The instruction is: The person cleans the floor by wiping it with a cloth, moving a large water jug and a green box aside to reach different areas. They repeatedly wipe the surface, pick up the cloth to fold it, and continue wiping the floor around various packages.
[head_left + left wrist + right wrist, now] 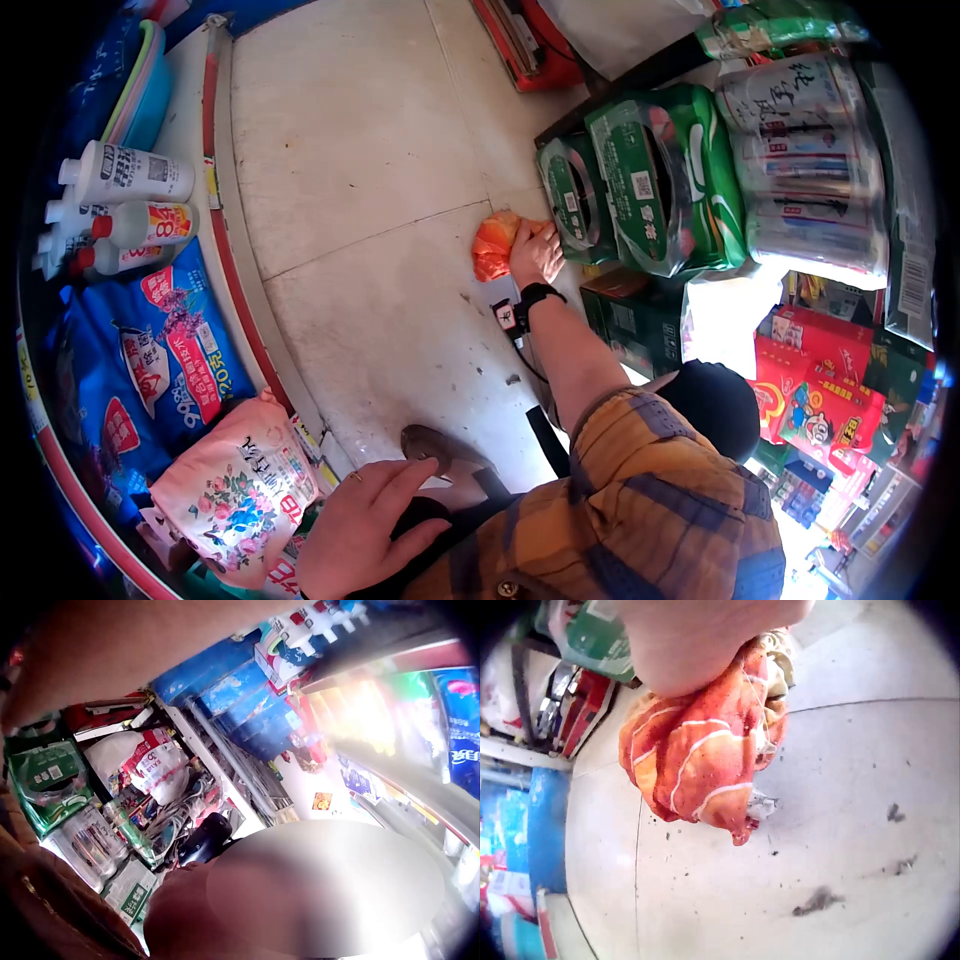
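Note:
An orange cloth (494, 246) with pale curved lines is bunched on the floor, next to the green packs. The right hand (537, 256) grips it from above, fingers bent over its near side. In the right wrist view, the heel of the right hand (712, 645) covers the top of the cloth (697, 761), hiding the fingertips; a pale crumpled part shows beside it. Low in the head view, the left hand (368, 525) holds nothing, its fingers loosely extended near the pink bag (235, 480).
Dark debris (817, 900) is scattered over the floor (340, 130). Green drink packs (645, 185) and wrapped cans (805, 165) stand on the right. Along the left, a red-edged shelf (213, 130) carries bottles (135, 172) and blue bags (175, 350). A shoe (428, 441) is near the shelf.

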Motion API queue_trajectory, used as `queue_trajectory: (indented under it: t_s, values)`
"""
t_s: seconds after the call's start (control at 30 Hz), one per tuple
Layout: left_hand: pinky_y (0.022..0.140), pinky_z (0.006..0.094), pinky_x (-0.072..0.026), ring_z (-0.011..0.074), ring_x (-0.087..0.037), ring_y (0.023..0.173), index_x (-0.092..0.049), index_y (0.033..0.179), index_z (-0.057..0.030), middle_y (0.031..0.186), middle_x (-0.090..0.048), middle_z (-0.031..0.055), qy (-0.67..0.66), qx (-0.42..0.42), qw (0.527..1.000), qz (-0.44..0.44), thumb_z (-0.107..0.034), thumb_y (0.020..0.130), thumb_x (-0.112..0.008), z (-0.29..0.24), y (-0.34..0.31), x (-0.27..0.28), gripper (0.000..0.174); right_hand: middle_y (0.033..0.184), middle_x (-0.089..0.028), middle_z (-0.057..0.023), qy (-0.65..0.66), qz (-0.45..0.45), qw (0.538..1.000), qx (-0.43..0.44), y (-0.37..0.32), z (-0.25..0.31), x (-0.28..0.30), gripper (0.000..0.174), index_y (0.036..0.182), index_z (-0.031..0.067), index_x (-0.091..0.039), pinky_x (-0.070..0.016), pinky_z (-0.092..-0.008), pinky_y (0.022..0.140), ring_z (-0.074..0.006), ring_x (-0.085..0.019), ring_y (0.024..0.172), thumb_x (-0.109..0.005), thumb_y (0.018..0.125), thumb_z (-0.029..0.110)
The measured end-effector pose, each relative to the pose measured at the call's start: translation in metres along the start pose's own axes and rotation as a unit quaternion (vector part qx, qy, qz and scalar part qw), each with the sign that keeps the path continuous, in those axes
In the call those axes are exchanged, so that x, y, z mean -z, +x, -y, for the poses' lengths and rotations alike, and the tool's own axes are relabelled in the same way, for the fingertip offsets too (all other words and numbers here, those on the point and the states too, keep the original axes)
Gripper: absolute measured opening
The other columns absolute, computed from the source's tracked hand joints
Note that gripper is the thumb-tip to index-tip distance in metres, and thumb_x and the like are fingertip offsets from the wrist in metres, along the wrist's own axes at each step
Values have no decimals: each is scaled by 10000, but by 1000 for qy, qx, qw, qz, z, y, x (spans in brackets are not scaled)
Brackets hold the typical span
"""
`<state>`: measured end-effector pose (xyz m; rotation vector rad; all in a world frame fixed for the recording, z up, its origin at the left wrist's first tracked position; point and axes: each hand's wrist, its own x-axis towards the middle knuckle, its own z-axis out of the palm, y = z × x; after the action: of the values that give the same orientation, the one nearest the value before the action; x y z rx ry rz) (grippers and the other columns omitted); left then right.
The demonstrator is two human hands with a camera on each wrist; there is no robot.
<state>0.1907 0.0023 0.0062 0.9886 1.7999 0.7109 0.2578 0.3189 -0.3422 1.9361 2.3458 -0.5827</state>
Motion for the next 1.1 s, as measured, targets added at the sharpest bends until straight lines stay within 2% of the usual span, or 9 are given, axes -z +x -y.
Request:
queue_trajectory:
  t_s: [0.13,0.17,0.33,0.47,0.6,0.77,0.83,0.97,1.1]
  values:
    - [832,401,-500,376,-609,972,-548,1275,-25,1118,-594,202,-3,-4,1000,0,-237,814,-750,-6,-1,1,547,1467,-334,-298,-66,-105,988,-91,-16,-6,-22,784,1433,-32,-308,-145,-497,1176,-428,-250,1407,-365,952,584]
    - [832,401,-500,376,-609,972,-548,1275,-25,1118,-594,202,-3,-6,1000,2,-237,814,-750,-6,-2,1,547,1478,-298,-313,-46,-41,993,-100,-15,-9,-19,792,1421,-54,-315,-77,-500,1194,-441,-172,1431,-371,949,580]
    - [838,402,-497,383,-603,982,-546,1276,-20,1124,-591,205,13,-1,1000,-13,-231,809,-753,-7,-4,-1,553,1488,-269,-322,-38,-30,999,-10,-22,-27,-16,828,1424,-81,-291,-105,-486,1194,-435,-190,1426,-399,938,580]
    - [841,400,-496,383,-602,988,-546,1275,-19,1130,-589,205,5,-4,1000,-8,-224,805,-757,-8,-7,-3,555,1485,-267,-302,-13,-139,986,-90,-34,-44,-25,856,1455,-62,-255,-183,-499,1171,-421,-205,1418,-413,930,595]
    - [844,397,-496,381,-603,989,-545,1273,-14,1135,-588,206,3,-21,1000,-11,-215,803,-759,-11,-7,-4,554,1521,-169,-346,35,-26,981,-191,-53,-21,-22,802,1449,-99,-258,-158,-536,1166,-493,-170,1417,-384,953,519]
    - [841,395,-498,377,-606,984,-546,1272,-12,1133,-589,206,5,-18,1000,-1,-212,804,-757,-11,-3,-4,551,1508,-220,-339,23,43,998,-36,-91,25,-27,708,1395,-101,-367,-229,-526,1150,-495,-180,1416,-493,929,417]
    - [833,392,-501,375,-610,976,-546,1273,-14,1130,-590,204,13,-12,1000,-6,-211,807,-754,-7,-4,-6,546,1388,-443,-276,50,26,983,175,-94,37,-27,453,1208,-28,-546,-447,-470,997,-445,-486,1221,-587,883,285]
    - [827,392,-502,374,-612,967,-546,1272,-15,1127,-589,202,8,-6,1000,-12,-213,807,-754,-5,-5,-6,546,1106,-656,-188,74,125,963,229,-68,62,-16,229,1009,20,-628,-516,-449,852,-376,-617,1033,-606,833,165]
    - [816,391,-503,367,-613,964,-547,1271,-19,1113,-595,198,-6,-8,1000,-18,-221,808,-754,-3,-4,-5,546,964,-682,-196,185,123,945,241,-11,79,10,214,973,19,-639,-518,-435,814,-375,-652,921,-600,833,178]
